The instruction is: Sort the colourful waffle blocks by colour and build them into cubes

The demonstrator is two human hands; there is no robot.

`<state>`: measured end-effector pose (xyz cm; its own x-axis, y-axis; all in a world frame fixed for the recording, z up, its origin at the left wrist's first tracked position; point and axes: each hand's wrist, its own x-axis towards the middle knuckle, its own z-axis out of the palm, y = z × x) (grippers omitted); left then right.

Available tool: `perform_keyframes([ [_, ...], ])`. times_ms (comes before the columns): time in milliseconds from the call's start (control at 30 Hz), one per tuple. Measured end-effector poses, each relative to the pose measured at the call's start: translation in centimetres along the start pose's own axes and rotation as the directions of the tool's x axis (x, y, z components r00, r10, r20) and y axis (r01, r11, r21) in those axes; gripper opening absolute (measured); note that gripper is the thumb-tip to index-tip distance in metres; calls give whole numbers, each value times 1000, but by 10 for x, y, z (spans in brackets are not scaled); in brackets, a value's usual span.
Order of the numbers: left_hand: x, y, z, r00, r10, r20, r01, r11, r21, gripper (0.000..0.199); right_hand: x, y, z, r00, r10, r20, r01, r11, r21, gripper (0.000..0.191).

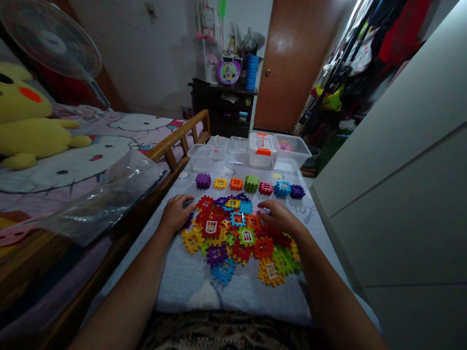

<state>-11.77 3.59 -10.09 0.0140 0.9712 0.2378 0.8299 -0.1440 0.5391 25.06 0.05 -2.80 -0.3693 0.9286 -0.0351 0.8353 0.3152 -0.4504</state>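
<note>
Head view: the block pile [226, 227] is flanked by the left hand [176, 212], closure impossible to tell, and the right hand [280, 216], fingers parted.

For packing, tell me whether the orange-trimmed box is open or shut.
Shut: a lid covers the box; cannot tell whether its orange front clip is locked.

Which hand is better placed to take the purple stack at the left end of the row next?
Probably the left hand: it's by the left edge of the pile, nearer the purple stack. The right hand is over the pile's right side, farther.
</note>
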Motion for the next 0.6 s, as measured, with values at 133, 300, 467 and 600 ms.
perform_keyframes([
  [133, 0, 1, -1, 1000, -8, 7, 8, 1000, 1, 39, 20, -15, 8, 999, -40, 1, 40, 998, -40, 30],
  [300, 0, 2, -1, 1000, -15, 11, 16, 1000, -11, 38, 42, -15, 20, 1000, -7, 28, 11, 991, -131, 26],
  [467, 0, 1, -1, 1000, -20, 10, 20, 1000, -17, 37, 43, -13, 25, 1000, 13, -15, -13, 1000, -23, 33],
  [600, -2, 13, -7, 999, 11, -33, -10, 1000, 1, 33, 33, -6, 18, 998, 16, -53, -10, 994, 109, 21],
])
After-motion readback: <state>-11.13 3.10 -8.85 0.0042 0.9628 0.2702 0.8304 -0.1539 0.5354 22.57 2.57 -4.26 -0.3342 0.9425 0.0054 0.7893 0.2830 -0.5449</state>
